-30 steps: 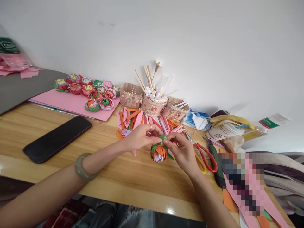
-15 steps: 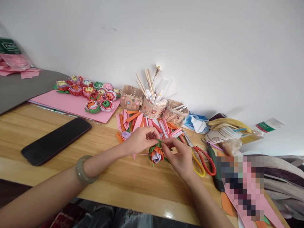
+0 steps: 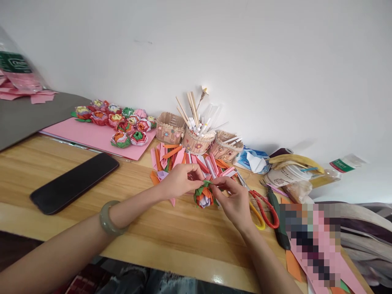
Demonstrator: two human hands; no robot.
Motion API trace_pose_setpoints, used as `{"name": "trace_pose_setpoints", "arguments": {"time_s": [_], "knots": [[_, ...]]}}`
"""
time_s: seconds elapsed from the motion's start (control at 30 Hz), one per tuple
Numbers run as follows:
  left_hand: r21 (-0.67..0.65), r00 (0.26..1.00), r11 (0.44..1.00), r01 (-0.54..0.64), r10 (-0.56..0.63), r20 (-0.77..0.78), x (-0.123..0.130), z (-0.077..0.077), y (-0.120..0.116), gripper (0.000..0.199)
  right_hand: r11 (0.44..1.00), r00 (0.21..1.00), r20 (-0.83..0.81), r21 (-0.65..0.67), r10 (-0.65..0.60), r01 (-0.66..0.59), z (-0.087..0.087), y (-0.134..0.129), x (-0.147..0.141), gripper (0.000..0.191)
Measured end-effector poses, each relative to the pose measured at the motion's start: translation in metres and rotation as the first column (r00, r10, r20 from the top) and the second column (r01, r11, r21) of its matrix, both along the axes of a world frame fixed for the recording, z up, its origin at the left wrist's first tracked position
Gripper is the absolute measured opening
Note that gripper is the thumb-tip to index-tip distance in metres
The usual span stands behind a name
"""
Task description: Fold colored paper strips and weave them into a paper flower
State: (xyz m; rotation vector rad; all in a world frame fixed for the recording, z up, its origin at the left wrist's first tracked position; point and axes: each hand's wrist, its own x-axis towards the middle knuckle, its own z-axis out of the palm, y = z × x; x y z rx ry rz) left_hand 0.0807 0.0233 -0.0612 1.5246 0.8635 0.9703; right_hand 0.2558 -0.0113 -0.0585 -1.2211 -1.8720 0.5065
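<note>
Your wooden table [image 3: 147, 232] bears a pink sheet [image 3: 92, 132] at its back left and a black phone [image 3: 75, 183] along its left side. At the table's middle, your left hand [image 3: 180, 179] and right hand [image 3: 234, 200] meet, thumbs and forefingers nearly closed, pinching the green top of an orange-and-lilac paper flower [image 3: 204, 199] between them. Red-handled scissors [image 3: 265, 208] lie on the table's right, near your right hand.

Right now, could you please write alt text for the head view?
A person's left hand and right hand hold a green, orange and lilac paper flower over a wooden table. Beyond are paper strips, three baskets and more paper flowers.
</note>
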Motion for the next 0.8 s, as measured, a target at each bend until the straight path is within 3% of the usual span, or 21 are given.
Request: {"name": "trace_pose_setpoints", "arguments": {"time_s": [0.13, 0.2, 0.3, 0.43, 0.5, 0.57, 0.67, 0.8], "knots": [[-0.242, 0.969, 0.958, 0.153, -0.097, 0.229, 0.000, 0.004, 0.000, 0.015, 0.986, 1.000, 0.008, 0.165, -0.002, 0.000, 0.000, -0.002, 0.002, 0.009], [-0.296, 0.960, 0.936, 0.190, -0.115, 0.254, 0.001, 0.004, 0.001, 0.023, 0.966, 0.999, 0.035, 0.254, 0.031, -0.039, 0.000, -0.002, 0.002, 0.013], [-0.227, 0.976, 0.959, 0.171, -0.132, 0.175, 0.004, 0.001, 0.002, 0.021, 0.939, 0.995, 0.080, 0.335, 0.056, -0.080, 0.001, -0.002, 0.000, 0.016], [-0.144, 0.986, 0.984, 0.109, -0.089, 0.142, 0.005, -0.001, 0.000, 0.018, 0.934, 0.993, 0.072, 0.353, -0.090, 0.059, 0.004, -0.003, -0.003, 0.008], [-0.080, 0.992, 0.995, 0.066, -0.057, 0.115, 0.005, -0.001, -0.002, 0.017, 0.962, 0.990, 0.019, 0.236, -0.143, 0.135, 0.007, -0.004, -0.005, 0.004], [0.081, 0.999, 0.997, 0.000, -0.003, 0.034, 0.005, 0.000, -0.004, 0.015, 0.993, 0.993, -0.036, -0.010, -0.115, 0.115, 0.010, -0.006, -0.006, 0.016], [0.292, 0.993, 0.955, -0.056, 0.085, -0.085, 0.005, 0.000, -0.006, 0.011, 0.940, 0.990, -0.139, -0.341, -0.027, -0.022, 0.011, -0.005, -0.007, 0.029], [0.284, 0.986, 0.956, -0.068, 0.109, -0.128, 0.007, -0.004, -0.006, 0.012, 0.891, 0.958, -0.286, -0.438, -0.012, -0.120, 0.010, -0.003, -0.009, 0.029]]}}
